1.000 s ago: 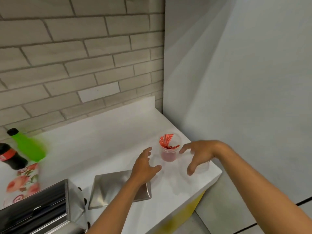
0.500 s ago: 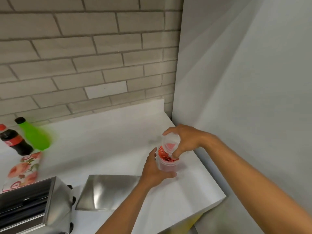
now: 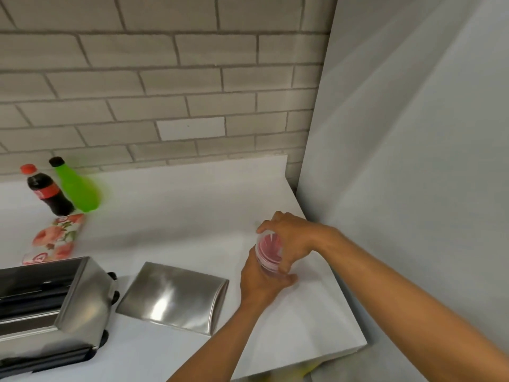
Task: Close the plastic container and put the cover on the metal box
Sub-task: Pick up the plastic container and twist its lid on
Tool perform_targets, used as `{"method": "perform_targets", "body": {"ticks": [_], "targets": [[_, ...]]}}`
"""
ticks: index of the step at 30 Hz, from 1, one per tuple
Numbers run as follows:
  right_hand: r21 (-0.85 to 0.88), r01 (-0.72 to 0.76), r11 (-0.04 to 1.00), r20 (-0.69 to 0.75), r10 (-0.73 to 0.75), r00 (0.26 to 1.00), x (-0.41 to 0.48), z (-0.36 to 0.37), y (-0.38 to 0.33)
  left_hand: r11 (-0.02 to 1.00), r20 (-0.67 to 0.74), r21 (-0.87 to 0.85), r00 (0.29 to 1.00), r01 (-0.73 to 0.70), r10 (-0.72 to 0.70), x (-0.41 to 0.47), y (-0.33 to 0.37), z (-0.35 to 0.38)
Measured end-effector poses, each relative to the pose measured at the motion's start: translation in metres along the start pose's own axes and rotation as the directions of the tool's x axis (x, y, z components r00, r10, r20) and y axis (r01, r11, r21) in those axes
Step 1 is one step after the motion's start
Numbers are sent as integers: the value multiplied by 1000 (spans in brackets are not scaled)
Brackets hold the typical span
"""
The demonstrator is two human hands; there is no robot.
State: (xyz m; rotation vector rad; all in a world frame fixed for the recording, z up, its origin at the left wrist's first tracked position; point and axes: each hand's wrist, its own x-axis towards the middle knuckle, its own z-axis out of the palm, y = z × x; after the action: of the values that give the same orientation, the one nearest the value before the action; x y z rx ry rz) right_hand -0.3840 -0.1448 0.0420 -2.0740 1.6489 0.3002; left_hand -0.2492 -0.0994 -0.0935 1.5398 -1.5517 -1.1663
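Note:
A small clear plastic container (image 3: 268, 253) with red contents stands on the white counter near its right end. My left hand (image 3: 260, 279) grips its side from the left and below. My right hand (image 3: 292, 238) is on top of it, holding the clear lid against the rim. A flat shiny metal cover (image 3: 172, 296) lies on the counter just left of my left forearm. The open metal box (image 3: 46, 301) stands at the lower left, its dark inside showing.
A cola bottle (image 3: 48, 193) and a green bottle (image 3: 75, 188) stand at the back left by the brick wall. A flowered packet (image 3: 53, 239) lies in front of them. The counter (image 3: 316, 321) ends at a grey wall on the right and a front edge below.
My right hand brought the clear lid over the container and now presses on its top. My left hand closed around the container's side. The view shifted right and down.

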Motion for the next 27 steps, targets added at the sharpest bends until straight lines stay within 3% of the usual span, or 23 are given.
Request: {"method": "perform_targets", "body": {"ticks": [5, 14, 22, 27], "targets": [[-36, 54, 998, 27, -53, 998, 4, -2, 1, 999, -59, 49, 998, 17, -14, 6, -3, 5], [-30, 116, 993, 81, -113, 990, 4, -6, 2, 999, -34, 46, 999, -28, 29, 13, -11, 7], [-17, 10, 1000, -44, -10, 999, -7, 1, 7, 991, -57, -101, 995, -87, 82, 13, -13, 7], [-50, -20, 999, -49, 17, 999, -7, 4, 5, 995, -78, -78, 995, -67, 61, 13, -12, 11]]}}
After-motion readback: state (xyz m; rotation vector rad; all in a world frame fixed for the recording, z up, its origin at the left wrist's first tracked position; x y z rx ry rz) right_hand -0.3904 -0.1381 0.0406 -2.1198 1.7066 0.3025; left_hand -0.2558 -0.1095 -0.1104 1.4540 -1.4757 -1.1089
